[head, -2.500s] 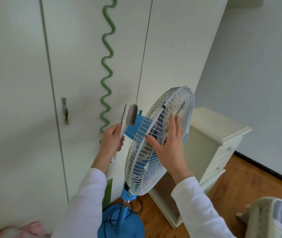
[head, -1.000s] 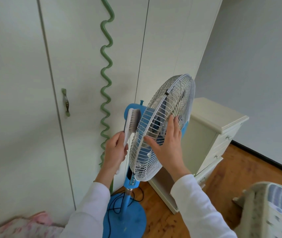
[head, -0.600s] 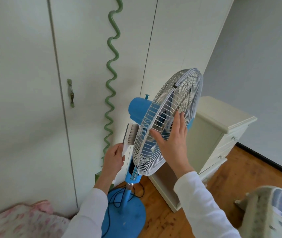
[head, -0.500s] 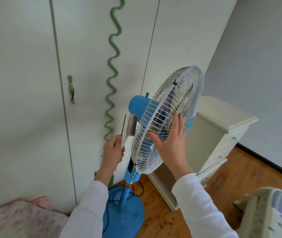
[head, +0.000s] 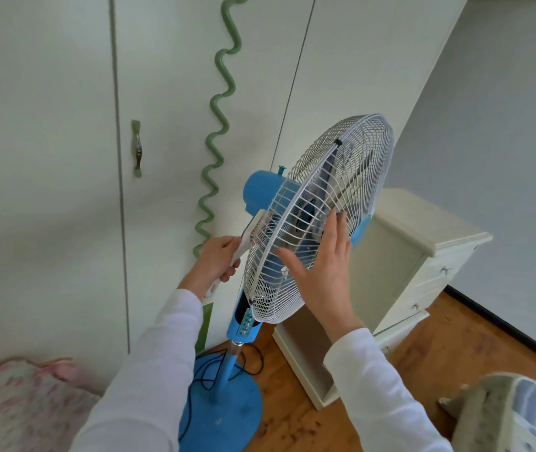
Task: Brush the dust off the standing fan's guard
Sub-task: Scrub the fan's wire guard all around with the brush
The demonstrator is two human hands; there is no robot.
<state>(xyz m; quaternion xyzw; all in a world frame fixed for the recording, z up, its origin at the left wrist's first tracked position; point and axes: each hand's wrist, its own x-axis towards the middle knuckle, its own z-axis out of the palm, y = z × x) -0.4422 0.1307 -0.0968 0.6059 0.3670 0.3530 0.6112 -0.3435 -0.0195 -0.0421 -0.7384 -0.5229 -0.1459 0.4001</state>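
left hand (head: 217,261): fist wrapped round the handle of a white brush (head: 253,234), bristle head up against the rear-left side of the guard (head: 319,216).
right hand (head: 322,269): flat and spread, palm on the front wires of the guard, fingers pointing up toward the hub. Bracing, not gripping anything.
guard location: on top of the fan (head: 244,324), which stands on a round blue base (head: 227,415) on the wood floor (head: 439,360), close to the wardrobe doors (head: 48,158) and just beside the left edge of a cream drawer chest (head: 416,256). Head is tilted, face turned up and to the right.
guard handling: thin white wire, probably springy and light; likely flexes under push, so pressure stays low. Dust itself too fine to see here.
fan handling: top-heavy on a thin pole (head: 232,357), my guess is it rocks or swivels when brushed from one side. Hence the flat palm opposite the brush.
where to hold: outer rim ring or spread load across several wires; don't hook fingers through, blades sit right behind.
brush: stiff handle, short bristles, looks easy to steer one-handed.
cord (head: 201,380): black, loose by the base near the pole; snag risk if the fan gets shifted.
progress: mid-job by the look of it, brush on the back cage, front not obviously done.
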